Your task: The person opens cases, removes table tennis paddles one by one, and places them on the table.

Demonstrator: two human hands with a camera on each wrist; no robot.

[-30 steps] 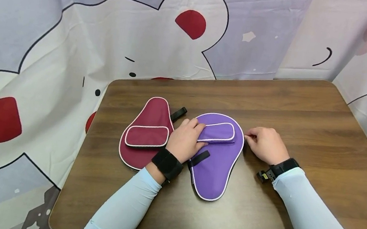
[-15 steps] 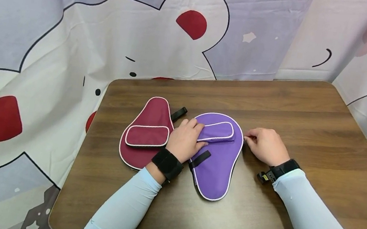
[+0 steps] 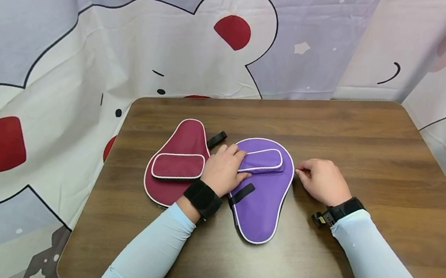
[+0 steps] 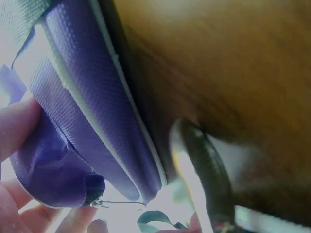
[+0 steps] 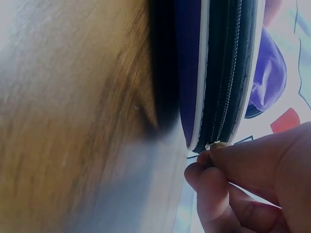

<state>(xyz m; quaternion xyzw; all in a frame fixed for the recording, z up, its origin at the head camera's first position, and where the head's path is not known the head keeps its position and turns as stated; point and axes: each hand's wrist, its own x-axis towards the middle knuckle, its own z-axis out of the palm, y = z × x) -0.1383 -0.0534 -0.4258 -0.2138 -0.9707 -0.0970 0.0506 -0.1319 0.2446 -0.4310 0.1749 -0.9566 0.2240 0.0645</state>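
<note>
— Hardly anything has moved since the earlier frames: both hands sit where they sat, and only the purple teardrop-shaped fabric paddle case with white piping [image 3: 259,195] has crept a touch nearer the tabletop's [image 3: 374,145] left edge.

— Left to right, then?

— First the maroon fabric paddle case of the same shape [image 3: 175,161], flat toward the left edge, untouched. Just beside it the left hand [image 3: 223,169] lies on the purple case, which sits near the middle of the tabletop; its fingers curl round the near end of the raised purple pocket [image 3: 262,160], so that grip is clamped on the case. At the case's right rim the right hand [image 3: 321,180] has thumb and fingertip together on the small metal zipper pull [image 5: 214,144].

— How far along is the zip?

— I'd judge it at the start or finish of its run. The black zipper track [image 5: 228,73] above the pull looks closed in the right wrist view; the rest of the rim isn't shown.

— Anything unclear?

— The left wrist view is blurred and very close, and whether a paddle is inside cannot be told.
</note>
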